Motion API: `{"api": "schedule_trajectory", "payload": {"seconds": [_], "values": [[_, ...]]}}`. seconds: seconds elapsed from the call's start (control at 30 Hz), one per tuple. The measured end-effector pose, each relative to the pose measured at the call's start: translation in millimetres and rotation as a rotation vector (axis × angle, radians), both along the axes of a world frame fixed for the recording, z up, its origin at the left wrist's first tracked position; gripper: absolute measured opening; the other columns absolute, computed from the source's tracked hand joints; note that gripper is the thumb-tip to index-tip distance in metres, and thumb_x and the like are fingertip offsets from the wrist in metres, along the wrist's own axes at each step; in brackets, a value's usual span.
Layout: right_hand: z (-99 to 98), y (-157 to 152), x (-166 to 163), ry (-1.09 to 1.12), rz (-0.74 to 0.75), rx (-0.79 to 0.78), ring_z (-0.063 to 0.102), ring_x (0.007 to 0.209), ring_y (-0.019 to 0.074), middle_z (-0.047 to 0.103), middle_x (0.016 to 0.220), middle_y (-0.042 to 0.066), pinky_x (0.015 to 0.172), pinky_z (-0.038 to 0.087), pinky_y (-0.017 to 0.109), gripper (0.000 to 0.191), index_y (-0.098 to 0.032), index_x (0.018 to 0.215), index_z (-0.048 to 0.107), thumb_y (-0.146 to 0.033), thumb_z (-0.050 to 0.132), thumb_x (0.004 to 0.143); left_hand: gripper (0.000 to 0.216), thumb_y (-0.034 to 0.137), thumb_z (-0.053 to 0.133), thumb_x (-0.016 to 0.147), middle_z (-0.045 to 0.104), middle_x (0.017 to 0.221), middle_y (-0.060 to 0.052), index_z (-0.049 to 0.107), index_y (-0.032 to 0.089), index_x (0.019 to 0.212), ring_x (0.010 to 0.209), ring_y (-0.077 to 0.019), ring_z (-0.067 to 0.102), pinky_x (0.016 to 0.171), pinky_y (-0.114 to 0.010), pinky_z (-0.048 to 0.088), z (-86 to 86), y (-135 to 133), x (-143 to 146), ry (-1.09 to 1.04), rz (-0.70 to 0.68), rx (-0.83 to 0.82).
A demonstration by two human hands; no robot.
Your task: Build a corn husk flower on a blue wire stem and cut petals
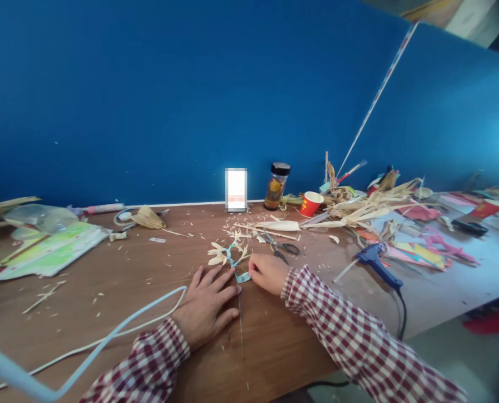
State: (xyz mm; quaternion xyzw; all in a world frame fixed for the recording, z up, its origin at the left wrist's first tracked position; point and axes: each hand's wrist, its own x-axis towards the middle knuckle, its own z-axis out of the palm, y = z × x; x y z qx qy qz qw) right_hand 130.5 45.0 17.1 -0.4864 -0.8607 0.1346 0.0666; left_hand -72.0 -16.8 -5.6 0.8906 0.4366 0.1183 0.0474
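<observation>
A small flower (218,254) with pale husk-like petals lies on the brown table, its stem partly wrapped in light-blue strip. My left hand (209,299) rests palm down beside it, fingers spread, the fingertips touching or close to the stem. From the wrapped part a light-blue strip of tape (243,277) runs to the right. My right hand (268,273) is closed, its thumb and forefinger pinching the strip's end. Below the left fingertips a thin bare wire (241,330) extends toward the table's front edge. Scissors (280,246) lie just beyond my right hand.
A blue glue gun (378,266) lies right of my right arm. Behind stand a lidded jar (277,187), a red paper cup (311,204) and a bright, blurred-out screen (236,190). Dried husks (358,211) are heaped at right. A white cable (119,336) crosses the left side.
</observation>
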Motion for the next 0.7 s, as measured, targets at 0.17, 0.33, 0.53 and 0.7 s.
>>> {"api": "schedule_trajectory", "payload": {"seconds": [0.17, 0.33, 0.53, 0.7], "values": [[2.1, 3, -4, 0.123, -0.039, -0.068, 0.057, 0.072, 0.0145, 0.064, 0.079, 0.002, 0.063, 0.034, 0.024, 0.022, -0.019, 0.097, 0.055, -0.012, 0.045, 0.079, 0.038, 0.045, 0.046, 0.082, 0.039, 0.140, -0.004, 0.055, 0.032, 0.116, 0.128, -0.0325, 0.027, 0.101, -0.058, 0.014, -0.7, 0, 1, 0.005, 0.013, -0.012], [1.4, 12, -14, 0.187, -0.060, -0.074, 0.057, 0.072, 0.0144, 0.064, 0.078, 0.003, 0.064, 0.037, 0.024, 0.019, -0.019, 0.088, 0.059, -0.032, 0.046, 0.085, 0.040, 0.047, 0.045, 0.082, 0.039, 0.140, -0.005, 0.052, 0.032, 0.119, 0.129, -0.0329, 0.026, 0.101, -0.059, 0.015, 0.0, 0, 1, 0.019, 0.013, -0.025], [-5.2, 20, -24, 0.175, -0.103, -0.036, 0.057, 0.071, 0.0145, 0.064, 0.077, 0.000, 0.062, 0.036, 0.024, 0.016, -0.024, 0.090, 0.061, -0.034, 0.057, 0.079, 0.038, 0.046, 0.048, 0.081, 0.041, 0.139, -0.005, 0.056, 0.032, 0.116, 0.128, -0.0318, 0.027, 0.102, -0.058, 0.015, -3.0, 0, 1, -0.017, 0.005, 0.000], [-10.3, 24, -19, 0.171, -0.095, -0.062, 0.055, 0.067, 0.0136, 0.062, 0.071, 0.000, 0.059, 0.035, 0.023, 0.010, -0.021, 0.079, 0.064, -0.029, 0.058, 0.077, 0.038, 0.046, 0.046, 0.082, 0.044, 0.137, -0.005, 0.055, 0.034, 0.117, 0.127, -0.0309, 0.031, 0.101, -0.059, 0.018, -6.2, 0, -2, -0.085, 0.017, -0.001]]}}
